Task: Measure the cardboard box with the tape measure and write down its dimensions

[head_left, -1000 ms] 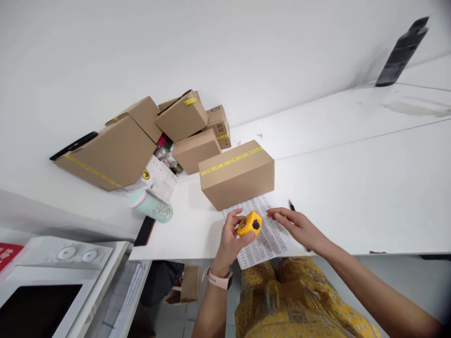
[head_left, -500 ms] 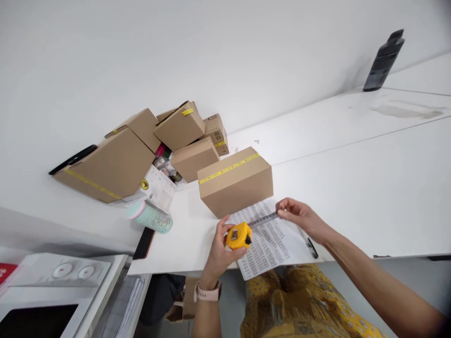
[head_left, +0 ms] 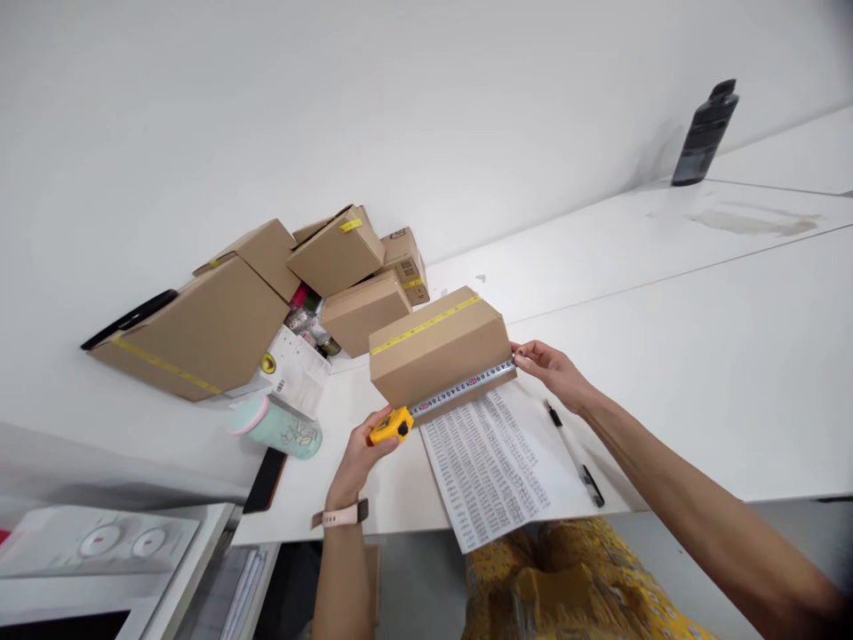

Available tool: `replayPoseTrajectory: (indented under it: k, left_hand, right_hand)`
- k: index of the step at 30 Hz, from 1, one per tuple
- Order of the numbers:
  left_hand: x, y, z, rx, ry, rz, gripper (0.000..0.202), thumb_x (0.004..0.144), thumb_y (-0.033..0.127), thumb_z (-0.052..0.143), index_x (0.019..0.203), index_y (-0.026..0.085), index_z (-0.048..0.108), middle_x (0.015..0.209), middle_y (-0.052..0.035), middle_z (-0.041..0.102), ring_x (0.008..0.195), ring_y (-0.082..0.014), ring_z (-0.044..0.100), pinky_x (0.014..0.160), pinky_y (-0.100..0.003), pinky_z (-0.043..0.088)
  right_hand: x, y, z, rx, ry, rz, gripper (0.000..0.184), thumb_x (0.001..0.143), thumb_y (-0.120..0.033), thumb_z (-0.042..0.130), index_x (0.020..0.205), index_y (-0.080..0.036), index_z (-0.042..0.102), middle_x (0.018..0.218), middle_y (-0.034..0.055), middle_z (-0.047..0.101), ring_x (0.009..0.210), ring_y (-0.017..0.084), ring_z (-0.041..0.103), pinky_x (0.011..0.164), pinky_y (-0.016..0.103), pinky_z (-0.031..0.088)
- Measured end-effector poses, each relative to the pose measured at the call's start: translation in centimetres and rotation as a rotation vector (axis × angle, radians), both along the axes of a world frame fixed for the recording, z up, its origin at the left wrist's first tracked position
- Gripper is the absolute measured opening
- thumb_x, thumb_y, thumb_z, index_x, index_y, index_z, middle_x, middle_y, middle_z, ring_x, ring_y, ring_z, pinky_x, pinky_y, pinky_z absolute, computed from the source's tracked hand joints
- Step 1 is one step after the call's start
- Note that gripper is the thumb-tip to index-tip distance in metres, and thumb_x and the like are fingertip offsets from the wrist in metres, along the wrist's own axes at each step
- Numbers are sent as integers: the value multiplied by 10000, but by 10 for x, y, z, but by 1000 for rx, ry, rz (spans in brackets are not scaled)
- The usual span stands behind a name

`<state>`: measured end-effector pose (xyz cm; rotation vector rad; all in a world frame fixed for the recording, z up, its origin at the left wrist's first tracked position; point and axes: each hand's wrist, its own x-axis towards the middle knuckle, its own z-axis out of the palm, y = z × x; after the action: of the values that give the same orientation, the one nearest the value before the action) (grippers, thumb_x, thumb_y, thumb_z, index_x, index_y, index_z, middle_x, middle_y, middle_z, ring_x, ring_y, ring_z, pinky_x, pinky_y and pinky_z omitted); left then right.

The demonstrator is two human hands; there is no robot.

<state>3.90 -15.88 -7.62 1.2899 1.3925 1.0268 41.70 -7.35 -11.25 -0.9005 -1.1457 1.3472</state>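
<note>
A brown cardboard box (head_left: 436,347) sealed with yellow tape sits on the white table (head_left: 699,373). My left hand (head_left: 363,449) is closed around a yellow tape measure case (head_left: 392,426) at the box's near left corner. My right hand (head_left: 547,366) pinches the end of the tape blade (head_left: 463,388) at the box's right corner. The blade runs stretched along the box's lower front edge. A printed sheet of numbers (head_left: 490,453) lies just in front of the box, under the tape.
A pen (head_left: 574,453) lies right of the sheet. A pile of cardboard boxes (head_left: 267,284) leans against the wall at left, with a mint tumbler (head_left: 276,425) and a dark phone (head_left: 265,480) in front. A dark bottle (head_left: 703,133) stands far right.
My right hand drew the blade out of the case. Both hands moved up from the sheet and apart to the box's two front corners, stretching the tape along its edge.
</note>
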Motion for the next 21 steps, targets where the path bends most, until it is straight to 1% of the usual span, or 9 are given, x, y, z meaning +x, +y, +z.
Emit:
replayPoseTrajectory:
  k: [2,5,7,8,11,13,15,18,21]
  left_hand:
    - [-2,0,21,36,25,-41,691,661,453,856,1262,151,699,1261,-122,698,1171,-321,648,998,-388,510]
    - [-4,-2,55,51,48,-117,554,759,469,764,1206,142,729,1155,-114,731,1055,-306,678,873,-365,557]
    - [-3,-1,69,24,57,-81,477,799,475,719,1117,122,753,1105,-120,737,993,-293,685,806,-359,573]
    - [-2,1,73,-3,57,-48,460,800,483,713,1065,109,760,1083,-127,739,969,-291,686,775,-358,580]
    - [1,13,73,-95,32,22,479,765,520,731,989,97,759,1060,-148,740,973,-309,680,663,-338,591]
    - [3,22,71,-148,4,-4,494,751,529,737,1009,107,751,1076,-155,741,1019,-323,669,604,-310,586]
    - [5,31,72,-175,-8,-14,486,758,523,728,1039,126,740,1086,-143,743,1025,-310,668,572,-282,581]
    - [8,39,78,-200,1,8,457,764,489,715,1072,151,723,1070,-112,742,979,-269,671,537,-256,572]
    - [8,42,82,-225,7,39,438,767,470,706,1080,163,710,1019,-90,737,900,-234,670,499,-237,553]
  right_hand:
    - [0,-2,21,55,-40,-46,466,728,-619,820,830,-229,587,1374,109,668,1233,303,598,1019,459,451]
    - [1,-8,55,96,-151,-128,419,785,-604,768,851,-230,589,1322,83,681,1020,248,637,858,396,490]
    - [0,-11,70,57,-259,-186,392,810,-599,730,852,-233,595,1179,68,713,860,209,615,725,351,467]
    - [0,-12,73,25,-317,-211,380,812,-593,718,839,-233,599,1076,62,721,796,199,593,671,337,441]
    - [-2,-8,71,-94,-455,-241,355,795,-551,712,726,-233,570,775,39,654,688,188,527,593,324,369]
    - [-2,0,65,-171,-485,-219,353,788,-513,708,663,-237,526,672,24,589,658,187,499,584,328,354]
    - [1,12,61,-220,-458,-203,324,785,-467,704,647,-239,521,680,34,597,673,199,518,599,340,379]
    - [6,31,55,-254,-345,-175,217,771,-398,697,689,-232,583,821,87,680,752,237,594,657,376,453]
    - [9,42,47,-266,-327,-139,185,767,-390,683,721,-225,615,852,108,689,757,242,609,664,384,485]
